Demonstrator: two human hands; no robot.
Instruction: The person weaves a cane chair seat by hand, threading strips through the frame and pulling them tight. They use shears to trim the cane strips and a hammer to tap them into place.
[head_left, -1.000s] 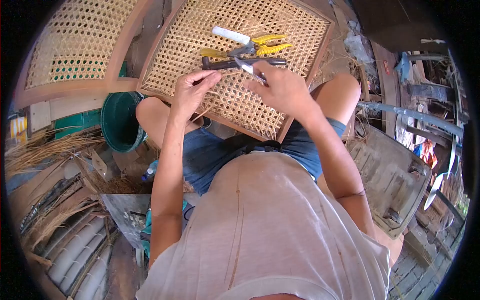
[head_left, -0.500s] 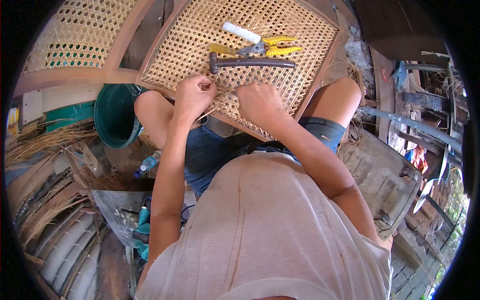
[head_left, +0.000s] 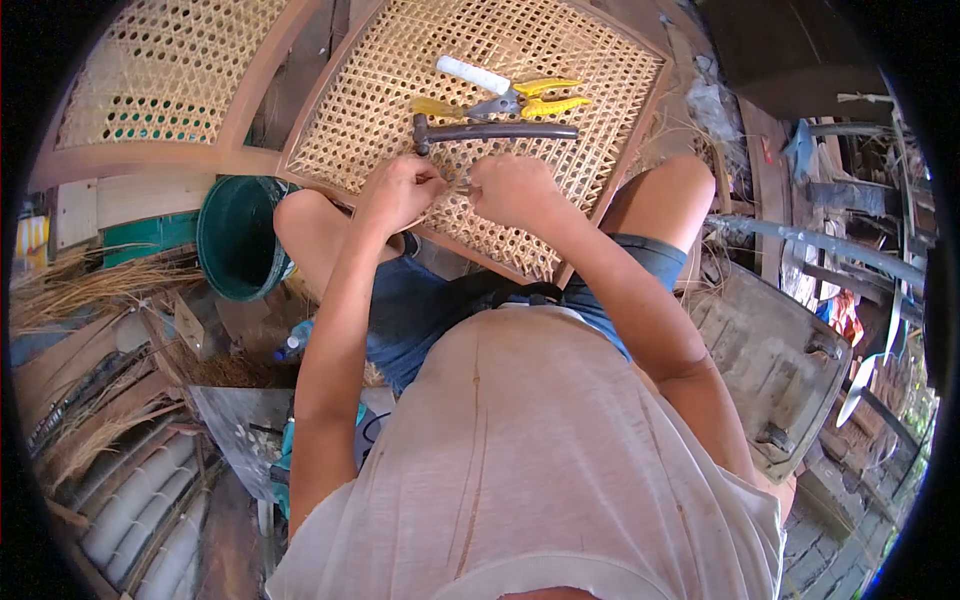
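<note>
My left hand (head_left: 402, 193) is closed in a pinch at the near edge of a woven cane panel (head_left: 380, 90) set in a wooden frame. Facing it, my right hand (head_left: 515, 190) is also pinched, its fingertips low over the weave. A thin pale cane strand (head_left: 457, 188) shows between the fingertips, partly hidden by them. Just beyond my hands, a hammer (head_left: 505, 131) lies across the panel. Behind it are yellow-handled cutters (head_left: 545, 105), a tool with a white handle (head_left: 473, 74) and one with an amber handle (head_left: 437, 107).
The panel rests by my bent knees. Another cane-woven frame (head_left: 160, 75) stands at upper left. A green bucket (head_left: 245, 240) is beside my left knee, with a plastic bottle (head_left: 293, 340) below it. Loose fibres (head_left: 100, 285) lie at left; a worn board (head_left: 765, 355) is at right.
My hands have come slightly closer together, and the left fingers have turned toward the right hand. The strand trailing below my left hand no longer shows. The view has shifted a little.
</note>
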